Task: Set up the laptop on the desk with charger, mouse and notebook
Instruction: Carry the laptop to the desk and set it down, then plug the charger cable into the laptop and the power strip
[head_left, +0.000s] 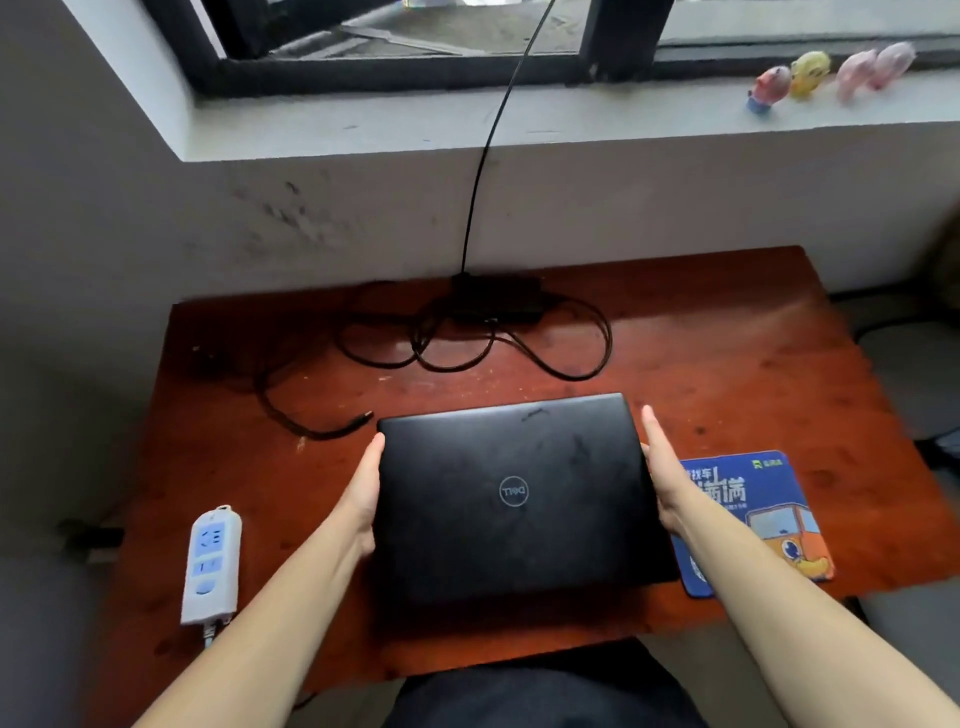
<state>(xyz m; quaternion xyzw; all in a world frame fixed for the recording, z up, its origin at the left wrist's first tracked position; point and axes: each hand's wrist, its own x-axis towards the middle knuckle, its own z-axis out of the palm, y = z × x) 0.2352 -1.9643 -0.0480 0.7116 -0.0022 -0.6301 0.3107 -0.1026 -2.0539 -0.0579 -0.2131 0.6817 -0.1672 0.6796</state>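
A closed black laptop (514, 493) lies lid-up in the middle of the reddish-brown desk (727, 364). My left hand (363, 493) presses flat against its left edge and my right hand (662, 473) against its right edge, so both hold it between them. The black charger brick (493, 299) sits at the back of the desk with its cable (467, 358) looped loosely in front. The cable's plug tip (363, 417) lies free near the laptop's far left corner. No mouse or notebook is in view.
A blue mouse pad (758, 514) with an orange cartoon truck lies to the right, partly under the laptop's edge. A white power strip (212, 564) rests at the left front. Small toy figures (810, 73) stand on the windowsill. A black cable (488, 140) runs up the wall.
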